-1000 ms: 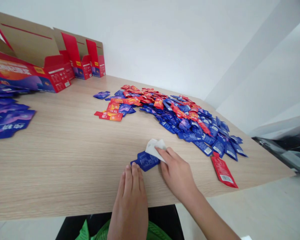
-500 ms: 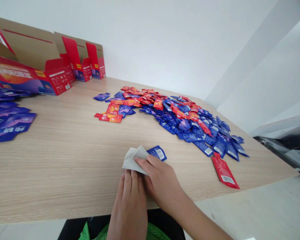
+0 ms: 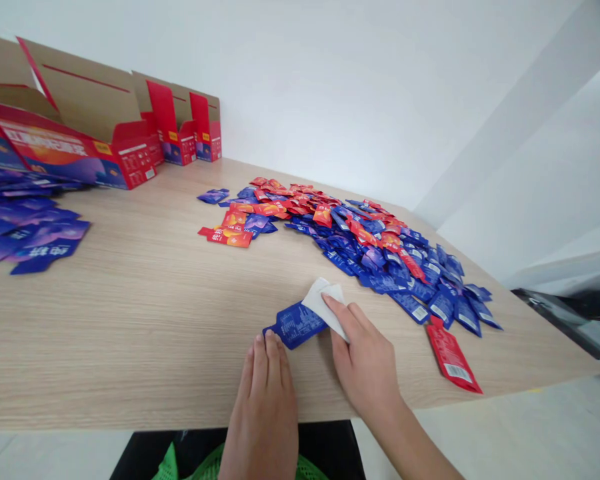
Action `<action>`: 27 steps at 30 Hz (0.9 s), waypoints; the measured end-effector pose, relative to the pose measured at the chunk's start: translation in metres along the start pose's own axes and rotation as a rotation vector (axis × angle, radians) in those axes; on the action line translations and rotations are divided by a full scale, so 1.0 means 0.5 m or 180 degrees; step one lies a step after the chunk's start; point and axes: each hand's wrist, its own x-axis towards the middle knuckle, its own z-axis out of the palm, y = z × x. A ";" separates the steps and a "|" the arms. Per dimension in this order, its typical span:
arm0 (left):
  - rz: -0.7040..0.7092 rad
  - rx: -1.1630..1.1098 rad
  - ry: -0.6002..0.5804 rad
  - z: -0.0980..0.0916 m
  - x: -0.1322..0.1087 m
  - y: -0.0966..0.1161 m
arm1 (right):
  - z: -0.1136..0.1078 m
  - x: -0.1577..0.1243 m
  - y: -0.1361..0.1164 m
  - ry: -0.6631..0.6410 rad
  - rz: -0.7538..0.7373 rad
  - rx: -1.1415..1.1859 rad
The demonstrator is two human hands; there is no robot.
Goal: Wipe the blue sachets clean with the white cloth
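Observation:
A blue sachet (image 3: 296,325) lies on the table in front of me, its narrow neck toward my left hand. The fingers of my left hand (image 3: 269,383) are stretched out flat, with the tips pressing that neck down. My right hand (image 3: 365,357) grips a folded white wipe (image 3: 325,303) between thumb and fingers. The wipe rests over the far right end of the sachet and covers part of it. Right of my right hand, a red sachet (image 3: 453,357) lies by itself near the table's front edge.
A long heap of blue and red sachets (image 3: 375,247) stretches across the back and right of the wooden table (image 3: 170,333). On the left, more blue sachets (image 3: 45,233) are stacked before open red cartons (image 3: 80,150). A white wall (image 3: 330,87) stands behind.
My right hand has slid the wipe rightward along the sachet, uncovering its neck and middle. The left fingertips remain at the neck end. The whole view has shifted slightly.

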 end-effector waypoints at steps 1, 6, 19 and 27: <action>0.0019 -0.0005 0.0002 0.001 -0.001 -0.002 | -0.001 0.000 -0.010 0.0097 -0.0008 -0.0054; 0.0089 0.0000 -0.0153 0.002 -0.010 -0.008 | -0.022 0.023 -0.019 0.0536 0.0391 0.0007; 0.0202 0.0163 -0.0309 0.001 -0.008 -0.006 | 0.010 0.074 -0.013 -0.0964 -0.0481 0.0010; 0.0123 0.0085 -0.0226 -0.003 -0.004 0.001 | -0.041 0.086 0.078 -0.0433 0.0244 -0.0307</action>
